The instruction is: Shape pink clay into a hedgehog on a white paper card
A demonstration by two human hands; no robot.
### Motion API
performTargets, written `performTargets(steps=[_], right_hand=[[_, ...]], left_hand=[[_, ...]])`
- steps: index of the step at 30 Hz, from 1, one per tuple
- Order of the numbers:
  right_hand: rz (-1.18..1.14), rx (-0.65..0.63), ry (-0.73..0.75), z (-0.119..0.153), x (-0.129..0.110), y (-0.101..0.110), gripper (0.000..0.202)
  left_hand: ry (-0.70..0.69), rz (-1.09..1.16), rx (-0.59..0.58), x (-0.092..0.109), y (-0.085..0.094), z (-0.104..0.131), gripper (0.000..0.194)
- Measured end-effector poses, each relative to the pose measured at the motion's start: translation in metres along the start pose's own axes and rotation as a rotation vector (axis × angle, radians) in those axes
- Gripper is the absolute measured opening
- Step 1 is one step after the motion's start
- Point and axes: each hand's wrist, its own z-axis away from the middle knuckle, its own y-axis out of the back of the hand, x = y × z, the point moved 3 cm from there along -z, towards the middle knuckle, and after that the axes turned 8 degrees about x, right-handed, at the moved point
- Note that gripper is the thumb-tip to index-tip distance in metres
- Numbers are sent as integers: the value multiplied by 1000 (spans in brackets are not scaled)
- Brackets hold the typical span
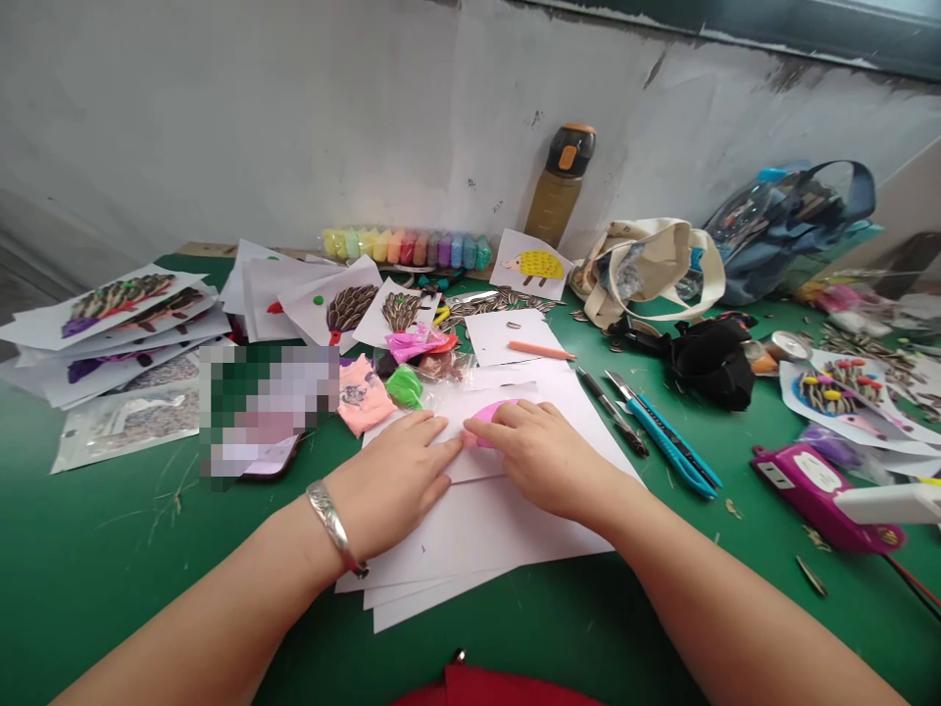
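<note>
Pink flat piece (488,412) on paper (477,466) under right hand (548,461), grip unclear, left hand (401,480) spread flat, clear pack (408,247) holding multicoloured lumps (433,249)

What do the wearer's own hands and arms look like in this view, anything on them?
The left hand is ungloved, with a wide, silver-coloured bracelet at its wrist, its surface patterned; a small dark piece shows near its lower end. The right hand is ungloved too, with no bracelet visible. No sleeves show on either side.
</note>
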Motion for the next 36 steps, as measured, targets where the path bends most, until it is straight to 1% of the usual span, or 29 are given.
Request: performTargets(steps=[2, 7, 10, 13, 15, 19, 24, 26, 28, 33, 36], right_hand=[[8, 4, 8, 0, 1, -1, 50], [94, 42, 52, -2, -4, -4, 41], [54, 42, 39, -2, -2, -2, 43], [40, 96, 13, -1, 0, 2, 46], [78, 134, 31, -1, -1, 3, 47], [100, 107, 89, -2, -5, 1, 47], [70, 144, 55, 0, 2, 2, 48], [63, 122, 52, 1, 6, 2, 49], [43, 107, 45, 2, 9, 4, 49], [8, 167, 9, 8, 18, 19, 56], [14, 127, 13, 12, 18, 22, 54]], left_hand=[[-7, 1, -7, 0, 1, 0, 33], [-2, -20, -11, -1, 1, 0, 30], [1, -26, 0, -1, 1, 0, 32], [-9, -16, -2, -1, -1, 0, 34], [-11, -13, 1, -1, -1, 0, 33], [-1, -16, 11, -1, 0, 0, 30], [1, -15, -15, -1, 0, 0, 32], [3, -14, -22, -1, 1, 0, 32], [9, -17, -31, -1, 1, 1, 31], [9, -25, -37, -1, 0, 0, 32], [-1, -26, -37, -3, 0, 0, 31]])
